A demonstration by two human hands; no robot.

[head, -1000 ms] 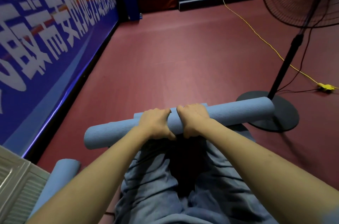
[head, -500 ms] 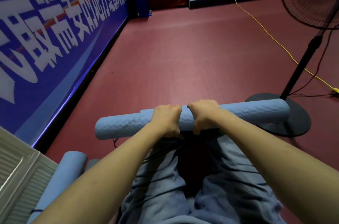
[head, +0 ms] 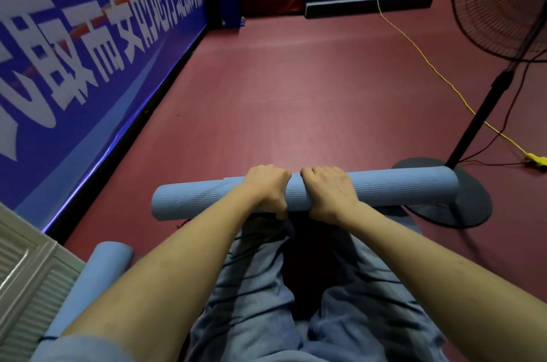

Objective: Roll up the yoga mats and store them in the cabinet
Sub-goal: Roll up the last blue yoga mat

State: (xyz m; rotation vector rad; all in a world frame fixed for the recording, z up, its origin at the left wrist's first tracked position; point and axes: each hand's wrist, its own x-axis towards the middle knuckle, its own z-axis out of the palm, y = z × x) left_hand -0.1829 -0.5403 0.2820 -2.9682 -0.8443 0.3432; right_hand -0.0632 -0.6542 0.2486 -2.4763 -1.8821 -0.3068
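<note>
Head view: left hand (head: 266, 190) and right hand (head: 328, 193), side by side, grasp the rolled blue yoga mat (head: 384, 188), fingers (head: 318, 173) clenched over it above the red floor (head: 296, 95).

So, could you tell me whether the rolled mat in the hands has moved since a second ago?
No, hardly: the rolled mat has its right end over the fan base, just as before. The apparent shift is the camera's.

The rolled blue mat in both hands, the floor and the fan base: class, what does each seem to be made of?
Rolled mat: probably soft foam, matte, with a fine wavy ribbed surface.
Floor: likely vinyl or rubber sports sheet, dark red, faint sheen.
Fan base: smooth dark disc, metal or plastic; cannot tell which.
</note>
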